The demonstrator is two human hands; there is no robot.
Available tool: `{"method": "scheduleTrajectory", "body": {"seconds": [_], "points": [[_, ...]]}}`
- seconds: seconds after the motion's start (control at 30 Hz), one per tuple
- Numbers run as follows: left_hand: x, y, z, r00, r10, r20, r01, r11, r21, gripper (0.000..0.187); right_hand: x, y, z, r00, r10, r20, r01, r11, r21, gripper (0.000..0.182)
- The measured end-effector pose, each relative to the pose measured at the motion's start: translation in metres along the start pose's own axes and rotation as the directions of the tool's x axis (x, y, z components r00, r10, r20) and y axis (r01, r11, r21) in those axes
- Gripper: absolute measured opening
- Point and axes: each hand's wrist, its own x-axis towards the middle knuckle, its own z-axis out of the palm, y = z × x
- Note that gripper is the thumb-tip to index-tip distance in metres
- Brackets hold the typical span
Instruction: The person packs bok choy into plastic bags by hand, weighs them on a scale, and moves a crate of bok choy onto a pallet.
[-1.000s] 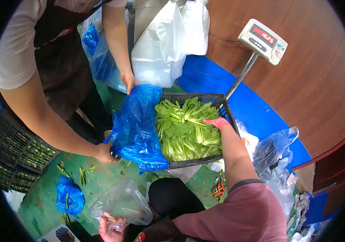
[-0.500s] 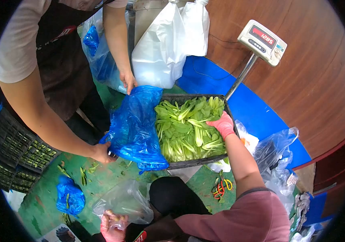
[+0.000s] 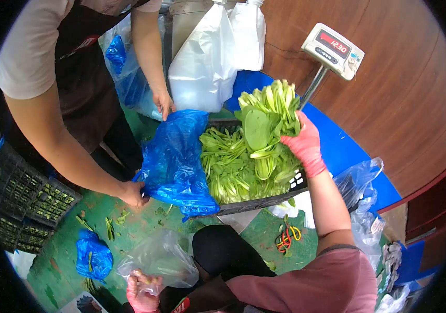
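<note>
My right hand [image 3: 304,143], in a pink glove, is closed around a bunch of leafy greens [image 3: 270,115] that look like bok choy. It holds the bunch up over the right part of a black crate [image 3: 249,204], where more greens [image 3: 228,172] lie. At the bottom, my pink-gloved left hand [image 3: 143,292] grips the edge of a clear plastic bag [image 3: 163,263] beside my knee. A blue plastic bag [image 3: 176,156] lies against the crate's left side, held by another person's two hands [image 3: 135,193].
Behind the crate stands a scale display [image 3: 333,49] on a pole. Large white bags [image 3: 202,65] stand at the back. Red-and-yellow-handled scissors [image 3: 287,237] and a small blue bag [image 3: 93,255] lie on the green floor. Stacked black crates [image 3: 35,195] are at left.
My right hand has lifted a bunch of greens up out of the crate, baring part of its right wall. The scale reading dropped from 1285 to 1230. My left hand barely moved.
</note>
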Motion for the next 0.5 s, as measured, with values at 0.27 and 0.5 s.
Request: {"method": "scheduleTrajectory", "body": {"seconds": [0.27,0.5], "points": [[0.002,-0.017,-0.001,0.983,0.173,0.051,-0.171,0.984,-0.042,0.028,-0.025,0.010,0.115,0.800,-0.095,0.592,0.496,0.660,-0.564,0.063],[-0.005,-0.021,-0.007,0.985,0.166,0.048,-0.164,0.986,-0.038,0.029,-0.019,0.049,0.122,0.726,0.283,0.627,0.258,0.733,-0.630,0.119]]}}
